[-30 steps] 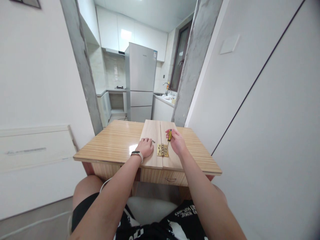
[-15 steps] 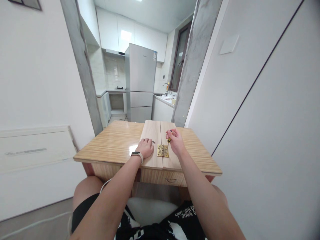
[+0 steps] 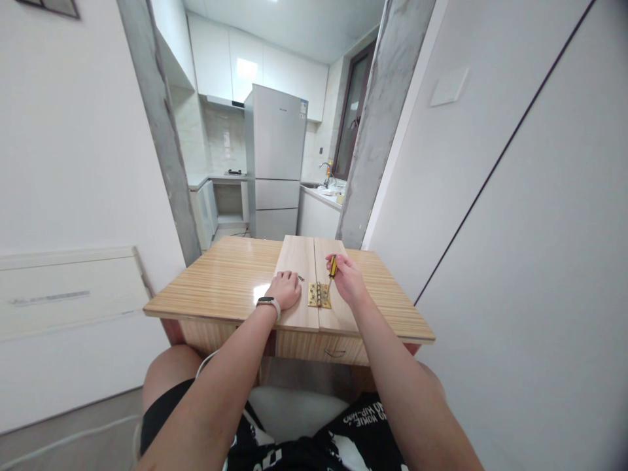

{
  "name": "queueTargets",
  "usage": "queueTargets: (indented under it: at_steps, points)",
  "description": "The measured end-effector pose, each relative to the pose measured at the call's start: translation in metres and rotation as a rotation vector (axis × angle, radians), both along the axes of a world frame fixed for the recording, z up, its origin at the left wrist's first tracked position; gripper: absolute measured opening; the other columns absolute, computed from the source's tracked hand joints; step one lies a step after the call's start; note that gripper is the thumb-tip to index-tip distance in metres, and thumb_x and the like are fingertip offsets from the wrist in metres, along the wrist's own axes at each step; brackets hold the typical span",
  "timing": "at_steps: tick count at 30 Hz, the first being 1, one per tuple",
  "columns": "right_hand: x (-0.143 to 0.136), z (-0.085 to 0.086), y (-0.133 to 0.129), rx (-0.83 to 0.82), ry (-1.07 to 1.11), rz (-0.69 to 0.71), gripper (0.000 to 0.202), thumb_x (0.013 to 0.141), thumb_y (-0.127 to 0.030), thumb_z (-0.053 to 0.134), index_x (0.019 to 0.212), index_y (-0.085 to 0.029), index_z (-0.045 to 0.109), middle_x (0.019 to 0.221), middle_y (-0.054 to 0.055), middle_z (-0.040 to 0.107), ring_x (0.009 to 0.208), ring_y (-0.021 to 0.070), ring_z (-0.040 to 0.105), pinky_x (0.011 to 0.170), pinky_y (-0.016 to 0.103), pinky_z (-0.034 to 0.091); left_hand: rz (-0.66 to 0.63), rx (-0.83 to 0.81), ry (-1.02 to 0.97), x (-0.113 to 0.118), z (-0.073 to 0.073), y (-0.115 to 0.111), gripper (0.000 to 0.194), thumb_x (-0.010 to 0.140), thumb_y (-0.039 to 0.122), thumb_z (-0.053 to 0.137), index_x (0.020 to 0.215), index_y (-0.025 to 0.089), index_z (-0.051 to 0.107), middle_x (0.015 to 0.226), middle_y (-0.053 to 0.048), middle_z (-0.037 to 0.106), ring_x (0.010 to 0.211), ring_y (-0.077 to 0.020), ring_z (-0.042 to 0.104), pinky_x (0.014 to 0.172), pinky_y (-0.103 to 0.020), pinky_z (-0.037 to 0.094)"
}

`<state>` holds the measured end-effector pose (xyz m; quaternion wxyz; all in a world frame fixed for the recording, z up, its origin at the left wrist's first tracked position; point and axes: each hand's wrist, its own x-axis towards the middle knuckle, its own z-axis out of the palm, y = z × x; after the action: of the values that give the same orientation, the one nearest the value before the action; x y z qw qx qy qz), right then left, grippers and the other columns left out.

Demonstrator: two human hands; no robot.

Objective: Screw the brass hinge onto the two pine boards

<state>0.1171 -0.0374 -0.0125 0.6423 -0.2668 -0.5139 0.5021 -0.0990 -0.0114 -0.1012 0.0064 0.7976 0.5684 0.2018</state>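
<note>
Head view: right forearm (image 3: 392, 353) reaches over table (image 3: 216, 278); right hand (image 3: 349, 278) grips yellow-black screwdriver (image 3: 333, 266) in curled fingers, shaft slanting down to brass hinge (image 3: 319, 295) across two boards (image 3: 300, 252); left hand (image 3: 285, 290) lies palm-down on left one, fingers uncurled, slightly bent

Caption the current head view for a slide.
Right hand holds a screwdriver to a golden hinge spanning two boards; left hand rests on one.

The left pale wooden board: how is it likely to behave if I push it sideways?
The left board looks flat and solid, so probably stiff and unlikely to tip. It may slide, as the table looks glossy, though the left hand rests on it.
</note>
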Motion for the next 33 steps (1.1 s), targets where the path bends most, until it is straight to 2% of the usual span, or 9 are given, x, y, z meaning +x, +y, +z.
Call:
queueTargets:
  at_steps: [5,7,13,17,20,23,27,33]
  points:
    - [-0.0026,-0.0003,0.0009,-0.01,-0.003,-0.06,0.047,0.069,-0.06,0.093,0.081,-0.025,0.066,0.083,0.002,0.069,0.073,0.0172,0.061,0.065,0.031,0.045,0.0,-0.027,-0.004,0.0002,0.0022,-0.0021,0.046,0.105,0.043,0.042,0.143,0.022,0.057,0.146,-0.016,0.059,0.132,-0.0347,0.048,0.112,-0.049,0.038]
    - [-0.0038,-0.0011,0.0017,-0.005,-0.007,-0.067,0.047,0.069,-0.059,0.094,0.084,-0.025,0.065,0.083,0.001,0.069,0.073,0.017,0.062,0.066,0.031,0.045,0.004,-0.027,-0.002,0.0005,0.0026,-0.0026,0.046,0.105,0.043,0.042,0.144,0.021,0.057,0.146,-0.016,0.059,0.132,-0.0345,0.048,0.111,-0.049,0.038]
    - [-0.0054,-0.0013,-0.0001,0.049,0.01,0.008,0.034,0.084,-0.055,0.084,0.089,-0.025,0.069,0.091,0.001,0.07,0.069,0.0133,0.056,0.066,0.031,0.043,0.003,-0.002,0.0,0.0009,0.0016,-0.0017,0.045,0.105,0.042,0.042,0.142,0.021,0.057,0.144,-0.015,0.06,0.131,-0.0336,0.049,0.111,-0.048,0.039]
    - [-0.0018,-0.0007,-0.0006,0.032,0.008,0.059,0.036,0.09,-0.059,0.074,0.093,-0.023,0.075,0.095,0.005,0.071,0.069,0.0151,0.055,0.066,0.033,0.043,0.004,0.009,0.0,0.0004,0.0004,-0.0011,0.046,0.105,0.042,0.042,0.142,0.02,0.057,0.144,-0.015,0.06,0.13,-0.034,0.05,0.11,-0.048,0.04]
    - [0.0017,-0.0015,-0.0002,0.023,-0.032,0.049,0.039,0.088,-0.062,0.076,0.087,-0.023,0.076,0.096,0.005,0.071,0.071,0.0162,0.056,0.066,0.034,0.042,0.007,0.007,-0.002,0.0,0.0001,-0.0011,0.044,0.105,0.042,0.042,0.14,0.021,0.058,0.144,-0.014,0.06,0.13,-0.034,0.05,0.109,-0.047,0.041]
    - [0.003,-0.0025,-0.0006,0.019,-0.057,0.043,0.041,0.085,-0.065,0.078,0.087,-0.024,0.076,0.088,0.004,0.068,0.072,0.0171,0.056,0.066,0.034,0.041,0.005,-0.001,-0.008,-0.0004,0.0004,-0.0013,0.043,0.105,0.043,0.043,0.139,0.021,0.058,0.143,-0.014,0.061,0.13,-0.0339,0.05,0.109,-0.047,0.04]
    - [0.0008,-0.0029,-0.0022,0.027,-0.065,0.034,0.039,0.08,-0.061,0.085,0.086,-0.024,0.074,0.08,0.002,0.065,0.074,0.0174,0.057,0.069,0.033,0.044,-0.002,-0.004,-0.014,-0.0007,0.0009,-0.0014,0.044,0.105,0.042,0.043,0.141,0.021,0.057,0.144,-0.015,0.06,0.131,-0.0341,0.05,0.11,-0.048,0.04]
    - [-0.0052,-0.0036,-0.0018,0.03,-0.047,-0.029,0.044,0.072,-0.055,0.093,0.085,-0.026,0.063,0.089,0.0,0.069,0.073,0.0154,0.061,0.07,0.031,0.047,0.0,-0.006,-0.007,0.0001,0.0011,-0.0009,0.045,0.105,0.042,0.043,0.142,0.022,0.057,0.144,-0.015,0.06,0.131,-0.0337,0.05,0.111,-0.047,0.039]
